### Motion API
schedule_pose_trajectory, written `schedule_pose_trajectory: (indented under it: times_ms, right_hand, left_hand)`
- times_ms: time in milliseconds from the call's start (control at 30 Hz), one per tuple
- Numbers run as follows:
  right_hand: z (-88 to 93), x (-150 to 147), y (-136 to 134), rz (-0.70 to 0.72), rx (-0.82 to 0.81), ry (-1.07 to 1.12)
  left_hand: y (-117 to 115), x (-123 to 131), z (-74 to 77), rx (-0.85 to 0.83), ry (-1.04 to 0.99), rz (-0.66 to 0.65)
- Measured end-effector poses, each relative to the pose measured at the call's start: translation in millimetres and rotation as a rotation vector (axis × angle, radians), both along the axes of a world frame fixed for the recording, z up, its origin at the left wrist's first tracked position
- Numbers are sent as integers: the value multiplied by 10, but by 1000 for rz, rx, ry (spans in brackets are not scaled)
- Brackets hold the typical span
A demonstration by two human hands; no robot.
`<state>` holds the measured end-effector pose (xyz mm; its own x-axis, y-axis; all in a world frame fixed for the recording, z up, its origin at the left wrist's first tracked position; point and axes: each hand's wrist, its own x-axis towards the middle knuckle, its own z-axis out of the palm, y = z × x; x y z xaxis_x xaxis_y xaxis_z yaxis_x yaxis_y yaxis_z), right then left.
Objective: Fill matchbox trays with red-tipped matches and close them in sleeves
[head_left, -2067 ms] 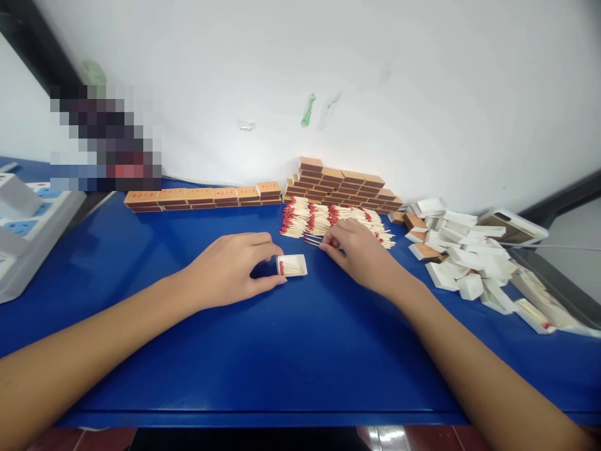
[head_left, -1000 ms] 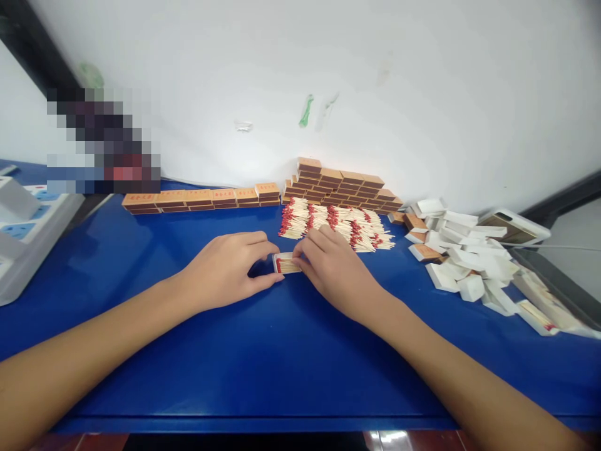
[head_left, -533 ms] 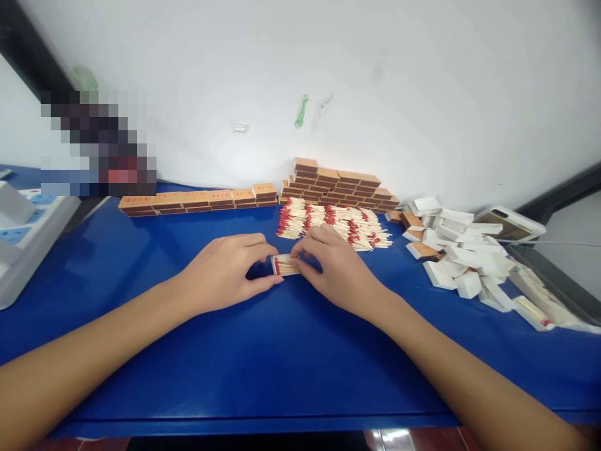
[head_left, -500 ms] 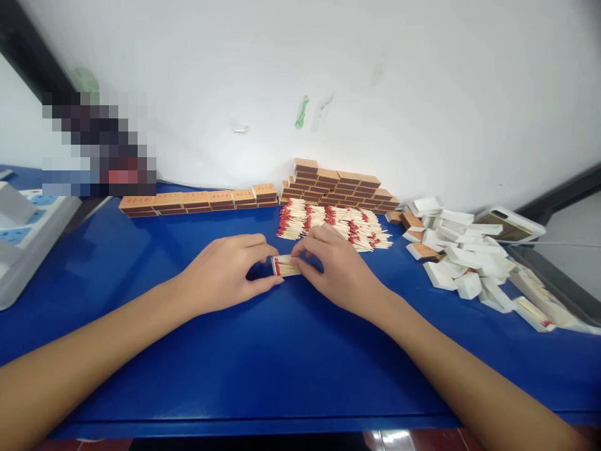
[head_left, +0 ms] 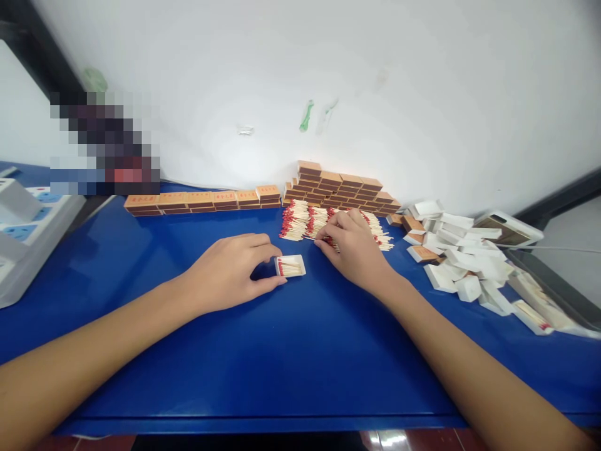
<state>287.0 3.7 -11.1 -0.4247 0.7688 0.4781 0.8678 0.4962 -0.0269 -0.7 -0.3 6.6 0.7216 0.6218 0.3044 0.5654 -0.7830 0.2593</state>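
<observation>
My left hand (head_left: 230,269) rests on the blue table (head_left: 263,351), thumb and forefinger pinching the left end of a small white matchbox tray (head_left: 290,265) that holds several red-tipped matches. My right hand (head_left: 354,247) lies further back on the heap of loose matches (head_left: 300,220), its fingers curled down among the sticks. What those fingers grip, if anything, is hidden.
Closed orange-brown matchboxes form a row (head_left: 201,200) and a stepped stack (head_left: 342,186) along the white wall. A heap of white empty trays and sleeves (head_left: 460,257) lies at the right, with a phone (head_left: 509,228) beyond. A white power strip (head_left: 28,232) sits at the far left.
My right hand has left the tray and moved back and right onto the match heap. The tray now shows uncovered. My left hand has stayed in place.
</observation>
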Motion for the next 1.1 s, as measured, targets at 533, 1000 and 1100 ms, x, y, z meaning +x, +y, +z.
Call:
schedule_pose_trajectory:
  times_ms: [533,1000,1100]
  right_hand:
    - [-17,79,106,-29,33,-162]
    - [23,-63,24,14,-9,-131]
    - [6,-63,44,11,-9,-177]
  left_hand:
    - [-16,4,9,-24,2,-7]
    - [-10,0,-4,-31,3,-14]
    - [-10,-1,-13,-34,3,-16]
